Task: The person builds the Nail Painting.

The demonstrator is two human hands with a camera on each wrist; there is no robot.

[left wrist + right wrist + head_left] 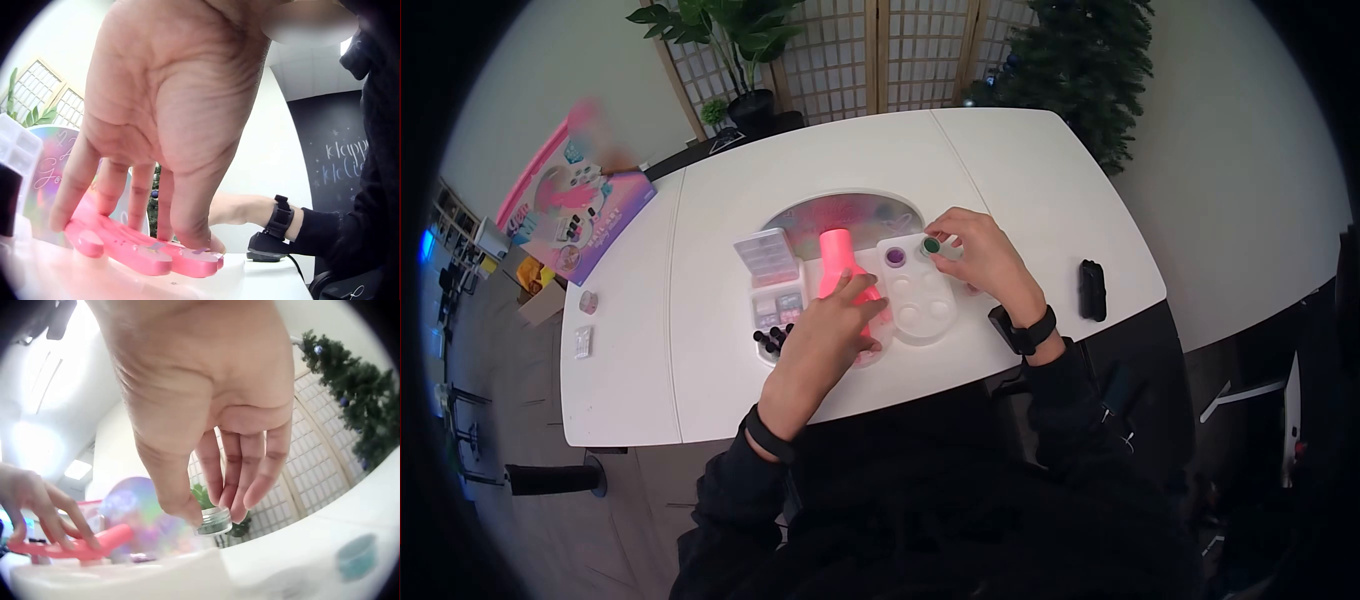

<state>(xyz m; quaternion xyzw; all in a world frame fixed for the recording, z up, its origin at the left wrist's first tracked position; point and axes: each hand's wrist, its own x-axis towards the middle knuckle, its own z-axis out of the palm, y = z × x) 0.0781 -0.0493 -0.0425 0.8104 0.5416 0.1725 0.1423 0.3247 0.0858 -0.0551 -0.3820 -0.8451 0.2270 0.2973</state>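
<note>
My right hand (985, 255) pinches a small clear jar with green contents (215, 522) between thumb and fingertips, over the far right of a white tray with round wells (923, 320). Beside it in that tray sits a jar with purple contents (895, 258). My left hand (812, 345) lies over a bright pink model hand (836, 250), its spread fingers touching the top and sides. In the left wrist view the model's fingers (150, 259) show purplish patches at the nails. A teal round piece (357, 556) lies on the table in the right wrist view, blurred.
Left of the model hand stand a clear compartment box (768, 258) and several black-capped bottles (772, 338). A shiny half-round panel (840, 212) rises behind. A printed nail art box (580, 215) is at the table's left edge, a black case (1092, 290) at the right.
</note>
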